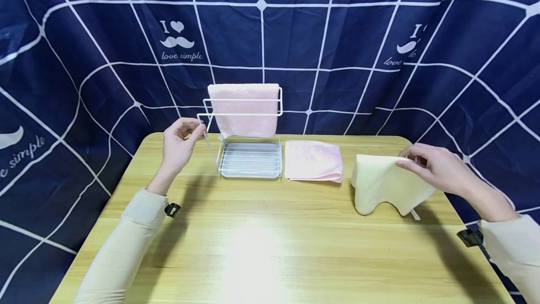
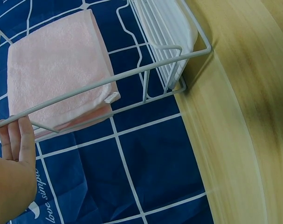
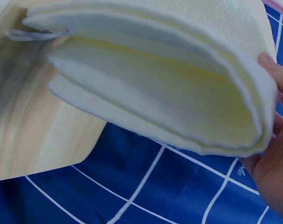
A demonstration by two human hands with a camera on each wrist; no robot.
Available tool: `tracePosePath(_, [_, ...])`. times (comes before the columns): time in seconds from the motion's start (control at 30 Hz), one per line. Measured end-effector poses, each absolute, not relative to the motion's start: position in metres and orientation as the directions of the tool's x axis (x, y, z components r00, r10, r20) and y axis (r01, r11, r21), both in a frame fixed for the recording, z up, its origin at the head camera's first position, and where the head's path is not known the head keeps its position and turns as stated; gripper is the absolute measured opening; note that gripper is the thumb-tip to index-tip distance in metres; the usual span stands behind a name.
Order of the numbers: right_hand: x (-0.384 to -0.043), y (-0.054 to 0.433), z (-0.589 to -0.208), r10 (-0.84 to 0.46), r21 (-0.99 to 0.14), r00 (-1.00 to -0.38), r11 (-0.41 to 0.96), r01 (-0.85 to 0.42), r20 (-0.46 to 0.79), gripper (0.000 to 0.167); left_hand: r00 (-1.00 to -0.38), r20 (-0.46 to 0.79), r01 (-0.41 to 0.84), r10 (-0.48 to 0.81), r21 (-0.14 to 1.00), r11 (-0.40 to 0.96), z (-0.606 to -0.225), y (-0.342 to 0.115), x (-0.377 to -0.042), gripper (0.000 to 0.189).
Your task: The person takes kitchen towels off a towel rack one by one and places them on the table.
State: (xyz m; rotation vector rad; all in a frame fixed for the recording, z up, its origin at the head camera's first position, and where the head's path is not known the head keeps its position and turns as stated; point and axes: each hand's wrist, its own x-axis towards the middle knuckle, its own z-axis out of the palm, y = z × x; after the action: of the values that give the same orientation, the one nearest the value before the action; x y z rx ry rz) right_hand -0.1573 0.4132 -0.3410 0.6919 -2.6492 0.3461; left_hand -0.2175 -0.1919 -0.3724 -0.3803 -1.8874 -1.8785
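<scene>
A white wire rack (image 1: 251, 114) stands at the back of the table, with a folded pink towel (image 1: 244, 107) draped over its rear top bar. My left hand (image 1: 179, 142) pinches the rack's front left upright near the top; the left wrist view shows the fingers (image 2: 27, 140) on the wire. Toward the table's right side, my right hand (image 1: 434, 168) holds up a folded pale yellow towel (image 1: 386, 182) by its upper edge. Its lower folds hang loose, and a small white label sticks out at the bottom. In the right wrist view the thumb and fingers lie on either side of the fold.
A second folded pink towel (image 1: 313, 161) lies flat just right of the rack. A pale tray (image 1: 251, 157) sits in the rack's base under wires. The wooden table (image 1: 202, 247) has a curtain (image 1: 295, 36) of dark blue with white lines behind and beside it.
</scene>
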Motion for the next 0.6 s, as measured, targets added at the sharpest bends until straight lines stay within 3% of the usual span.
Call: tracePosePath(0.6, [-0.175,0.413,-0.348,-0.415,-0.107,-0.838,0.873,-0.476,0.354,0.017,-0.861,0.493,0.493,-0.124,0.869,0.033,-0.373,-0.192,-0.217,0.015])
